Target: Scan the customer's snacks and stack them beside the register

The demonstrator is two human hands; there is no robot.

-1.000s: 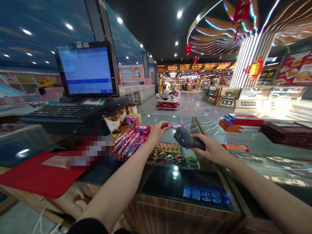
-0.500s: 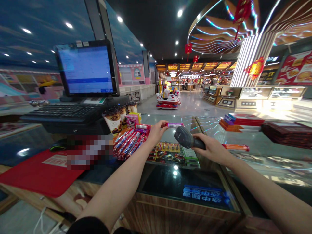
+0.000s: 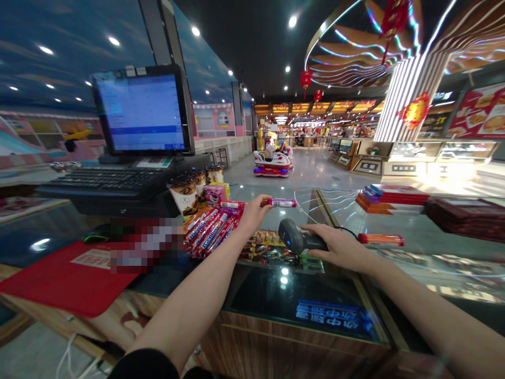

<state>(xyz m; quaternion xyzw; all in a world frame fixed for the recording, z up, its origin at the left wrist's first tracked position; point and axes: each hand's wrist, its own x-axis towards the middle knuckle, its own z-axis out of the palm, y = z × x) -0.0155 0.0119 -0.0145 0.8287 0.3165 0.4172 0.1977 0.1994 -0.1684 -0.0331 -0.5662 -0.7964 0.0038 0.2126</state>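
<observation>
My left hand (image 3: 254, 215) grips a purple-banded candy roll (image 3: 282, 202) in my fingers, holding it up over the glass worktop (image 3: 252, 193). My right hand (image 3: 337, 247) is clenched around a black barcode scanner (image 3: 298, 237), whose cable (image 3: 347, 230) curves out behind my knuckles. Compared with a moment ago, the scanner has dropped lower and sits nearer me, with its nose close to the glass and a gap below the roll. An orange roll (image 3: 381, 240) lies just beyond my right hand. Left of my left hand, red Mentos rolls (image 3: 207, 231) lie heaped beside snack cups (image 3: 183, 196) and a pink box (image 3: 215, 193). Packets (image 3: 272, 251) fill the display space under the glass, and the worktop's wooden front edge (image 3: 276, 337) runs nearest me.
</observation>
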